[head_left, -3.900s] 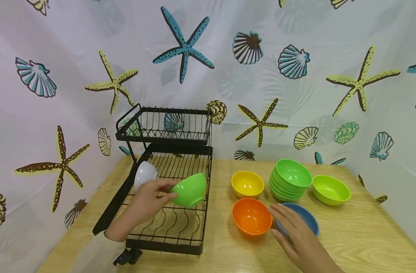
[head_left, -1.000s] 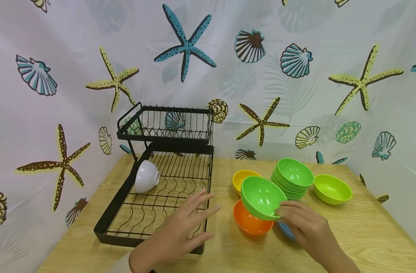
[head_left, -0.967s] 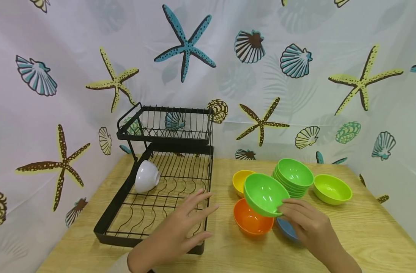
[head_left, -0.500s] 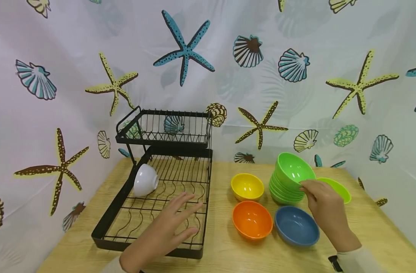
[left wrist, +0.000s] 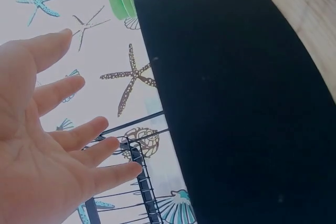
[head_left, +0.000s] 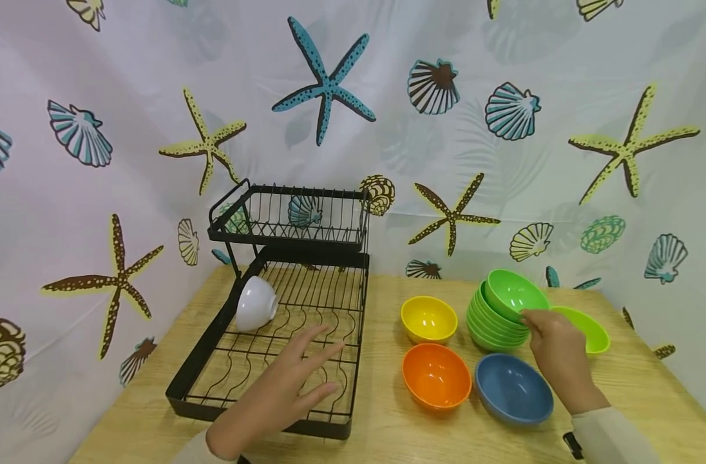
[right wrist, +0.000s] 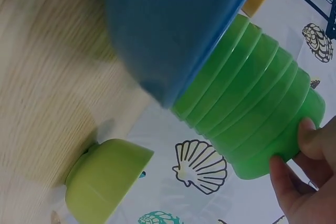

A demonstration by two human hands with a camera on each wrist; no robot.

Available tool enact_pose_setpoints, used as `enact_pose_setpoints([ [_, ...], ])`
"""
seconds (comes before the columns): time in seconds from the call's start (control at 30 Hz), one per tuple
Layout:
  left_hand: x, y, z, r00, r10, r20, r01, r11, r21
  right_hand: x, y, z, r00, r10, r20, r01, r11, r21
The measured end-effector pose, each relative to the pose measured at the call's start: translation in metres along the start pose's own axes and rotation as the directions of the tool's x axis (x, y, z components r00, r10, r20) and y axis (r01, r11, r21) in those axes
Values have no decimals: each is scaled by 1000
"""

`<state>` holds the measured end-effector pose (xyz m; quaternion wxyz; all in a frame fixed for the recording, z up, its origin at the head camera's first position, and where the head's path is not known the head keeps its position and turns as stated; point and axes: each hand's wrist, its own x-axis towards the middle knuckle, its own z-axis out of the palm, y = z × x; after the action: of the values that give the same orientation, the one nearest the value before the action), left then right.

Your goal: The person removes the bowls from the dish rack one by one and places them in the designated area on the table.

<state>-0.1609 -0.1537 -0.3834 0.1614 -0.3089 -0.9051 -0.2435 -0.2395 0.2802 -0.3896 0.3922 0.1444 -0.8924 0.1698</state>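
Note:
My right hand (head_left: 562,361) pinches the near rim of a green bowl (head_left: 515,293), which sits tilted in the top of a stack of matching green bowls (head_left: 495,332). The right wrist view shows thumb and fingers at the rim of this bowl (right wrist: 294,145). My left hand (head_left: 286,383), fingers spread and holding nothing, hovers over the front of the black two-tier dish rack (head_left: 210,338). A white bowl (head_left: 254,304) lies on its side at the left of the rack's lower tier.
Left of the stack stands a yellow bowl (head_left: 428,319), with an orange bowl (head_left: 436,377) in front of it. A blue bowl (head_left: 514,390) is before the stack. A lime bowl (head_left: 591,332) sits behind my right hand. A patterned curtain (head_left: 388,148) surrounds the wooden table (head_left: 382,444).
The green bowl passed from my left hand to my right, then moved rightward over the orange bowl and onto the stack. My left hand has drawn slightly back over the rack.

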Motion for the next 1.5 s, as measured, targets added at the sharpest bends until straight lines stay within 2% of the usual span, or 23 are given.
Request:
enact_pose_setpoints([
  [0.17, -1, 2, 0, 1000, -16, 11, 16, 1000, -3, -3, -2, 4, 998, 21, 55, -22, 1000, 10],
  [0.33, -1, 3, 2, 1000, -7, 9, 7, 1000, -20, -4, -4, 3, 997, 20, 71, -20, 1000, 10],
  [0.6, -1, 5, 2, 997, -42, 58, 45, 997, -56, -3, -6, 2, 996, 12, 86, -10, 1000, -21],
  [0.77, 1, 6, 1, 994, -79, 76, 85, 994, -75, -6, -15, 0, 993, 24, 120, -26, 1000, 15],
  [0.9, 6, 5, -3, 994, -97, 48, 101, 992, -76, -12, -24, -4, 986, 28, 163, -37, 998, 51],
  [1.03, 12, 4, -10, 997, -74, 21, 76, 991, -109, -18, -36, -13, 977, 47, 210, -64, 995, 72],
  [1.2, 22, -2, -23, 998, -69, 6, 69, 993, -100, -29, -53, -24, 959, 68, 276, -102, 989, 110],
  [1.33, 31, -13, -31, 998, -62, -27, 60, 995, -80, -41, -66, -28, 953, 37, 302, -72, 992, 105],
  [1.5, 38, -29, -36, 991, -125, -44, 121, 989, -88, -54, -79, -31, 947, -3, 321, -27, 996, 89],
])
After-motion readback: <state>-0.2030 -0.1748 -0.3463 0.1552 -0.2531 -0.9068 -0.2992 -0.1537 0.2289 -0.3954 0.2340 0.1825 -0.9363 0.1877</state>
